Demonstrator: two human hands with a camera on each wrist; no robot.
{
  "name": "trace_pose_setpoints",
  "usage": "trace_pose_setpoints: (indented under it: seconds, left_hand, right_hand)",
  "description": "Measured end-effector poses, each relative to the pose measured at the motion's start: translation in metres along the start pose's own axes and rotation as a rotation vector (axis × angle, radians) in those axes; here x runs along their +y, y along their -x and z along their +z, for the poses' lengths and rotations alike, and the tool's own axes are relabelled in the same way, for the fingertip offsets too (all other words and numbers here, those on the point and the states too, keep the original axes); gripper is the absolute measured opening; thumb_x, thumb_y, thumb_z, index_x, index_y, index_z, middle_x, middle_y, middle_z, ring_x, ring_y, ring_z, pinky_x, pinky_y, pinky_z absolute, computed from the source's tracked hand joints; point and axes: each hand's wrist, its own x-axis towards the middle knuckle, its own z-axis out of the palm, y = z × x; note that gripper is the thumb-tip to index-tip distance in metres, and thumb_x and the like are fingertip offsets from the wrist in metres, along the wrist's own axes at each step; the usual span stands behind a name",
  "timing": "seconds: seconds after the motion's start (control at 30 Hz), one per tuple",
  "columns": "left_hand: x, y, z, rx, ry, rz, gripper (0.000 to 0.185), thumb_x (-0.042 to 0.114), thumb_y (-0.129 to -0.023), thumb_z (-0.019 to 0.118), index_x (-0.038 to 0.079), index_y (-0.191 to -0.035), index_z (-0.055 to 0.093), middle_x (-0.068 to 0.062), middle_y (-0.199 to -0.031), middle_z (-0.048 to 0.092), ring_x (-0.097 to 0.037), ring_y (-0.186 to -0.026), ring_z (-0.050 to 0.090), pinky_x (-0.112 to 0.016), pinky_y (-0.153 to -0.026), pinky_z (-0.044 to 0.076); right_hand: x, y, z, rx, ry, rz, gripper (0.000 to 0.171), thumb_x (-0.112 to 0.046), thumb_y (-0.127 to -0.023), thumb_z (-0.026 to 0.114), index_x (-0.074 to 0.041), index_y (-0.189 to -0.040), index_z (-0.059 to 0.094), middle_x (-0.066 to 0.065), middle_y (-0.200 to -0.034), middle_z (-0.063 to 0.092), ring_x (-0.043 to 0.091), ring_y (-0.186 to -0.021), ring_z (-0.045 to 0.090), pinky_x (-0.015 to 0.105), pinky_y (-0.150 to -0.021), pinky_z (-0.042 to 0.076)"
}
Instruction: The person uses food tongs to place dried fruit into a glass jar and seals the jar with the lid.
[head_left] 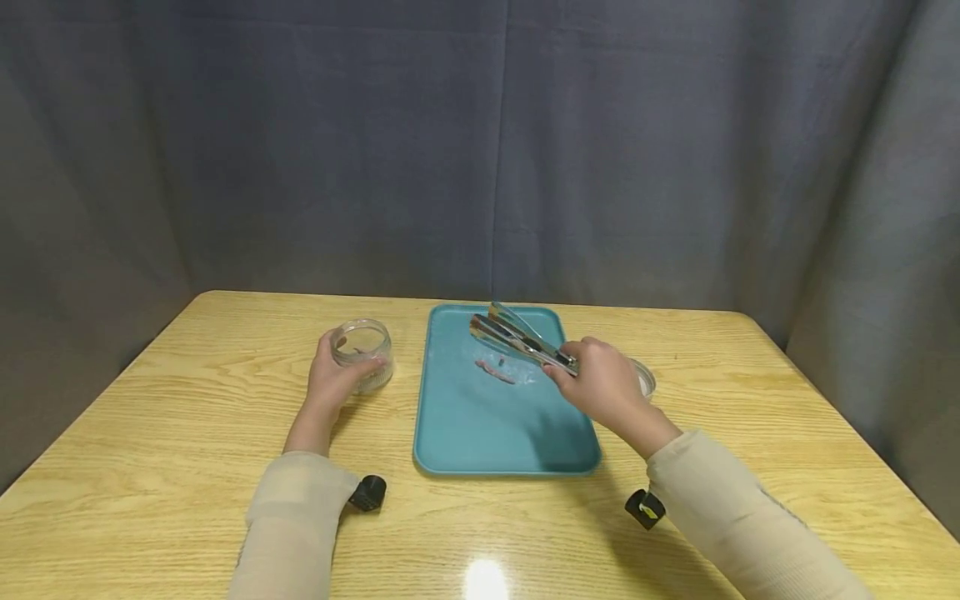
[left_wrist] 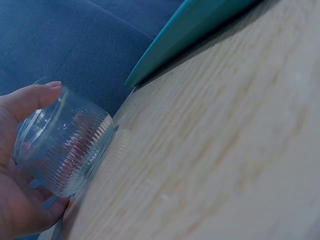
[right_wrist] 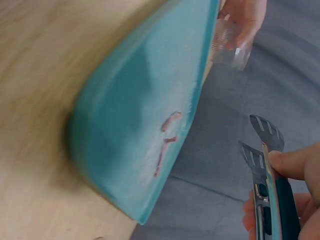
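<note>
Head view: my left hand (head_left: 333,379) grips the jar (head_left: 363,352) on the table (head_left: 187,400), left of the tray (head_left: 480,433); my right hand (head_left: 603,385) holds tongs (head_left: 513,337) above a pink strip (head_left: 495,372).

Left wrist: fingers (left_wrist: 35,97) wrap the ribbed jar (left_wrist: 67,150).

Right wrist: tongs (right_wrist: 265,165) slightly parted, clear of the strip (right_wrist: 167,137).

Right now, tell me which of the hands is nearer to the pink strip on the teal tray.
Right. The right hand, gripping metal tongs, is beside the pink strip over the tray. The left hand holds the glass jar off the tray.
</note>
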Motion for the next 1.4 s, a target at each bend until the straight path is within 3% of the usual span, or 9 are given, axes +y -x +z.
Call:
trace_pose_setpoints:
  seconds: [0.33, 0.8, 1.03, 1.17, 1.4]
  left_hand:
    - [-0.001, 0.0, -0.001, 0.005, 0.005, 0.002, 0.091, 0.021, -0.068, 0.073, 0.013, -0.137, 0.014, -0.01, -0.138, 0.018, -0.034, -0.122, 0.02, -0.044, -0.096, 0.024]
    - [-0.001, -0.003, 0.002, 0.01, -0.01, 0.002, 0.09, 0.019, -0.069, 0.072, 0.015, -0.137, 0.014, -0.009, -0.138, 0.019, -0.035, -0.122, 0.021, -0.046, -0.094, 0.026]
    - [0.001, -0.003, 0.002, 0.006, -0.012, -0.002, 0.09, 0.019, -0.069, 0.072, 0.015, -0.137, 0.013, -0.009, -0.138, 0.019, -0.035, -0.122, 0.021, -0.045, -0.094, 0.025]
    - [0.0, -0.003, 0.002, 0.01, -0.016, -0.007, 0.091, 0.02, -0.069, 0.072, 0.015, -0.138, 0.013, -0.009, -0.138, 0.018, -0.036, -0.122, 0.021, -0.046, -0.094, 0.025]
    - [-0.003, -0.003, 0.001, 0.016, -0.023, -0.007, 0.091, 0.02, -0.069, 0.072, 0.015, -0.138, 0.013, -0.01, -0.138, 0.018, -0.036, -0.122, 0.02, -0.046, -0.094, 0.025]
  right_hand:
    - [0.015, 0.008, 0.015, -0.054, 0.06, -0.015, 0.032, -0.028, -0.078, 0.064, -0.003, -0.097, 0.065, 0.008, -0.074, 0.055, 0.014, -0.049, 0.042, 0.027, -0.041, 0.033]
    - [0.025, 0.015, 0.032, -0.085, 0.097, -0.017, 0.023, -0.027, -0.077, 0.065, -0.008, -0.089, 0.066, 0.004, -0.069, 0.052, 0.013, -0.053, 0.043, 0.027, -0.041, 0.034]
    - [0.026, 0.016, 0.036, -0.065, 0.094, -0.034, 0.013, -0.025, -0.076, 0.066, -0.012, -0.074, 0.063, 0.001, -0.062, 0.048, 0.013, -0.05, 0.041, 0.027, -0.04, 0.033]
    - [0.026, 0.016, 0.038, -0.049, 0.103, -0.067, 0.021, -0.022, -0.077, 0.065, -0.015, -0.061, 0.054, 0.0, -0.058, 0.044, 0.013, -0.048, 0.04, 0.028, -0.039, 0.032]
    - [0.025, 0.016, 0.04, -0.05, 0.135, -0.08, 0.025, -0.019, -0.078, 0.064, -0.016, -0.057, 0.049, -0.001, -0.056, 0.043, 0.013, -0.047, 0.039, 0.028, -0.038, 0.032]
